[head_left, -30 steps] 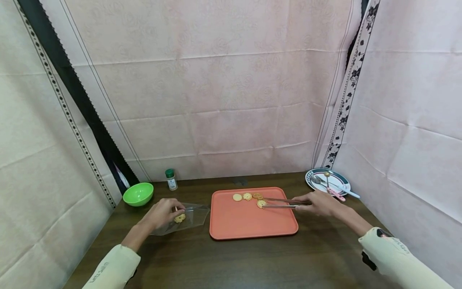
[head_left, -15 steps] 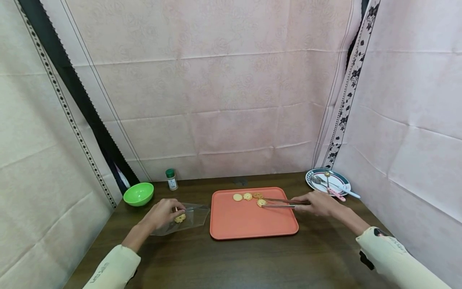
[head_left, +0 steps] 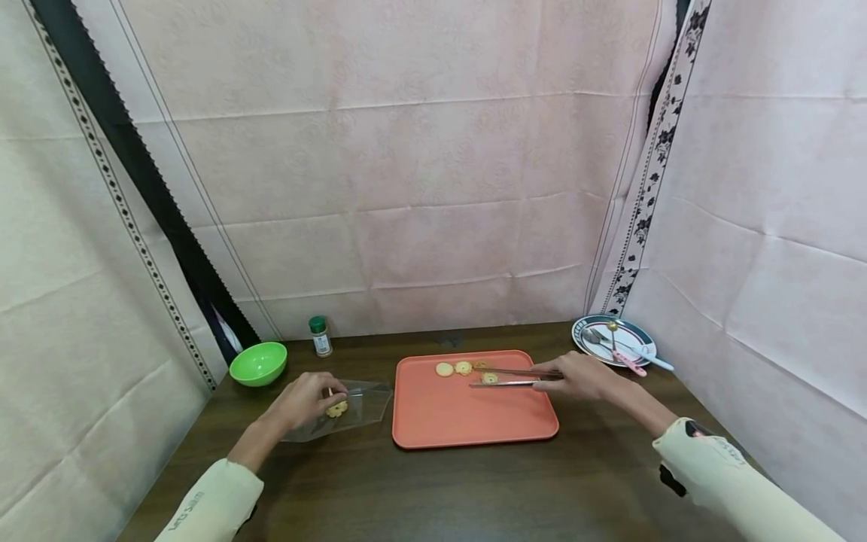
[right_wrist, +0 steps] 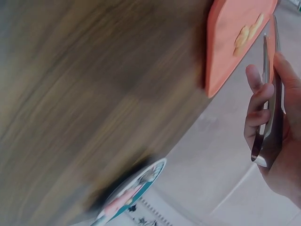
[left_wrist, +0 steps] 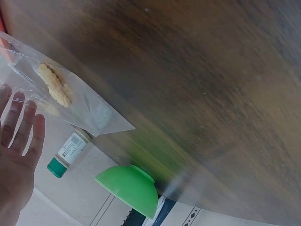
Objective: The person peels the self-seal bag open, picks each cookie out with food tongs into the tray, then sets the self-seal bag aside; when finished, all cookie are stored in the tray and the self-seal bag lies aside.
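Since the earlier frame the right hand (head_left: pixel 571 376) has slid the tongs (head_left: pixel 509 377) leftward, fingers curled round them, tips bracketing a cookie (head_left: pixel 489 378) at frame centre on the orange tray (head_left: pixel 474 421). The left hand (head_left: pixel 302 399) rests on the clear bag (head_left: pixel 359 405), fingers relaxed. A gentle, level squeeze seems wise.

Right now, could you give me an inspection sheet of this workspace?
Surface: dark wooden table.
Job's things: orange tray with cookies; metal tongs; clear bag holding one cookie.
Clutter: green bowl, small green-capped bottle, plate with spoons.
Grips: left hand rests on the bag; right hand holds the tongs over the tray, tips beside a cookie.
Cables: nothing seen.
Surroundings: pink cloth walls on three sides.
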Available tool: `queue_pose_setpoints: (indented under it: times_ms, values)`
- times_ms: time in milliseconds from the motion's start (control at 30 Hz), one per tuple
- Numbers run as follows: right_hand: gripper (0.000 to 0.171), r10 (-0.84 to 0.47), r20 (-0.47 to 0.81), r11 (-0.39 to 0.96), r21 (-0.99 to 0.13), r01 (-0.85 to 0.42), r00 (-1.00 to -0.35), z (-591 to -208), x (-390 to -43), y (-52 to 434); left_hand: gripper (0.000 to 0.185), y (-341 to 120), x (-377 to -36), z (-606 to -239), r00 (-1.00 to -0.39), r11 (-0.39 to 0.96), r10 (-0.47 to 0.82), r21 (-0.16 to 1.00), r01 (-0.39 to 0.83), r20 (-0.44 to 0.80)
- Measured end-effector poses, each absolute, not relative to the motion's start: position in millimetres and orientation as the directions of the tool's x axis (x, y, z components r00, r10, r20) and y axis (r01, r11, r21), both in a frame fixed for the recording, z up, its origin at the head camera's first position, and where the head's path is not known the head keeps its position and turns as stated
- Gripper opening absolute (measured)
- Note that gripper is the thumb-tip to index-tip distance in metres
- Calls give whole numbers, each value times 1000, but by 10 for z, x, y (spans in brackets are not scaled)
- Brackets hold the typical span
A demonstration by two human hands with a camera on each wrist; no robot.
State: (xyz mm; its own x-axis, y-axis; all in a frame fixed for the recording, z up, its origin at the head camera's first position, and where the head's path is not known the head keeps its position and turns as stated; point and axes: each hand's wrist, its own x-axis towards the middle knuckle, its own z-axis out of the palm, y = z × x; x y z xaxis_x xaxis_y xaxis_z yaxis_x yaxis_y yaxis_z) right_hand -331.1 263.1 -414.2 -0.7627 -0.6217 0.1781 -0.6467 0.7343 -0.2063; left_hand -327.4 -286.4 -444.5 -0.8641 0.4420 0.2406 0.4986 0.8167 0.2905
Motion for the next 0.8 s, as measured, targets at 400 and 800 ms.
queue_pose_setpoints:
  times_ms: [400,800]
  values:
    - [39,-668,162,690,-231,-686,-726,-4133,-3342,2093,9,-2862,-3273,-4434,-846,794,469,299,529,254]
    - [40,-742,170,609,-234,-758,-648,-4100,-3372,1618,9,-2877,-3268,-4431,-842,789,477,299,537,252]
